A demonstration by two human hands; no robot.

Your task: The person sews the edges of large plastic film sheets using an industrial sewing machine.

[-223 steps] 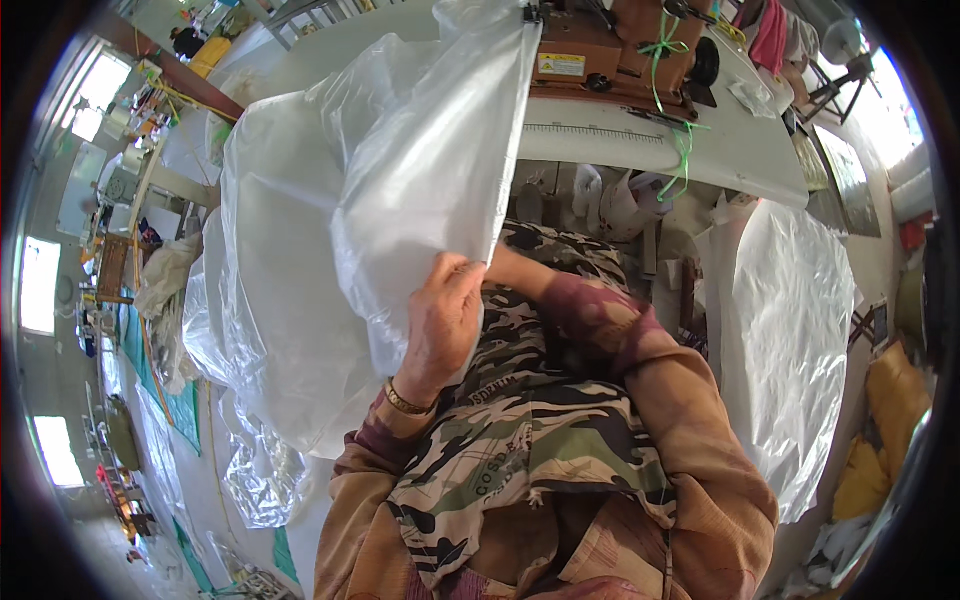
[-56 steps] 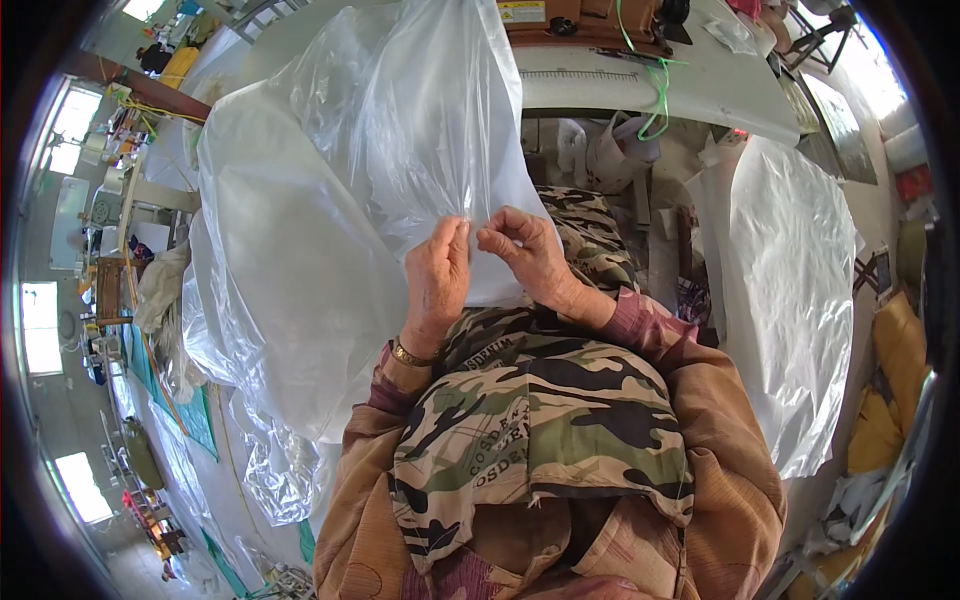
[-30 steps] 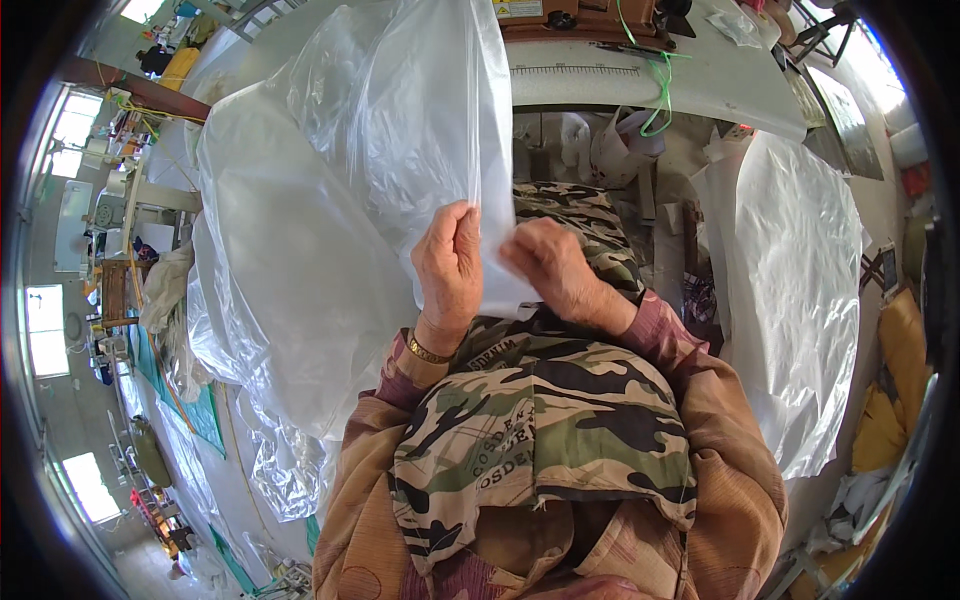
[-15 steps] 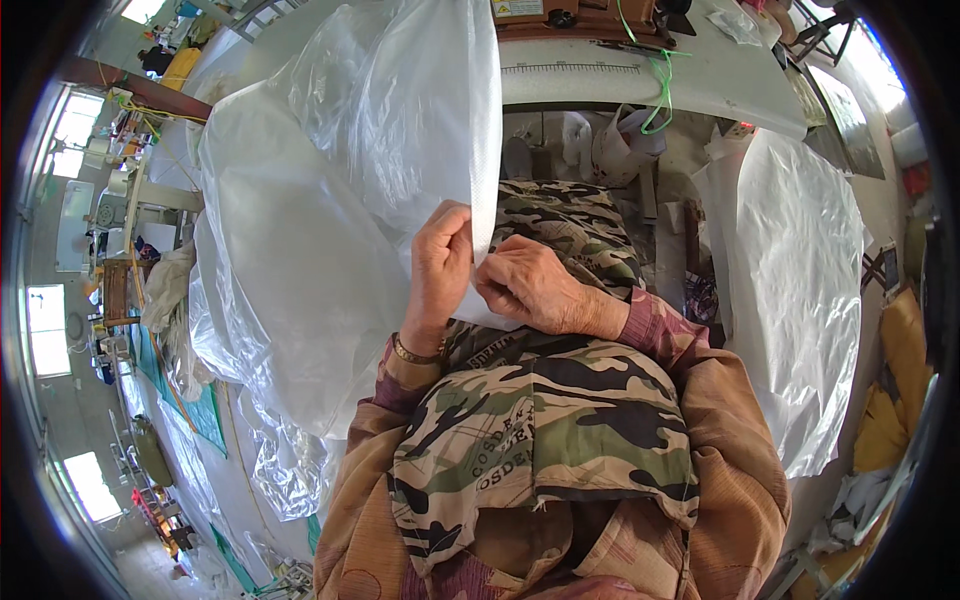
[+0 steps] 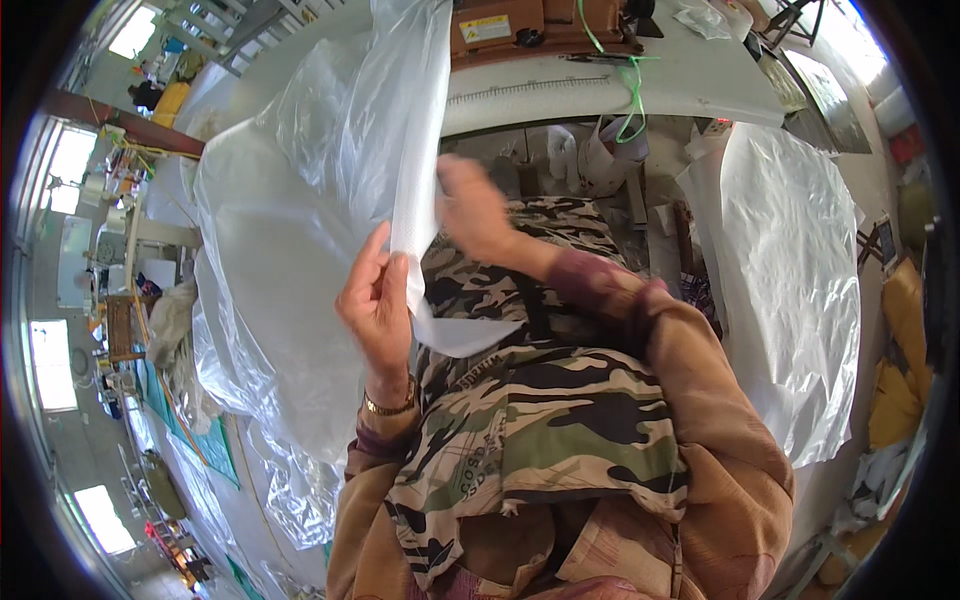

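1. The big plastic sheet point(image 5: 270, 210) fills the left and upper left of the frame. It is pale and see-through, with shiny wrinkles.
2. One edge of it makes a long white strip point(image 5: 420, 180), running from the top of the frame down to the middle. Its loose end curls to the right, over the lap.
3. The left hand point(image 5: 375, 305), left of the middle, pinches the white strip between thumb and fingers. A gold-coloured band point(image 5: 390, 402) goes around that wrist.
4. The right hand point(image 5: 475, 210), near the middle, is just beside the strip. It is blurry, so I can't tell if it is touching or holding the plastic.
5. A camouflage cloth point(image 5: 590, 420) covers the lap in the lower middle. Dark printed letters point(image 5: 480, 455) run across its left part.
6. A brown machine point(image 5: 555, 25) sits at the top of the frame. A yellow and white label point(image 5: 487, 29) with small dark print is stuck on its front.
7. Below it, a ruler scale point(image 5: 530, 88) with little dark marks runs along the pale table point(image 5: 700, 85). Green string point(image 5: 632, 105) hangs over the table's edge.
8. Another plastic sheet point(image 5: 790, 290), white and crinkly, is on the right side.
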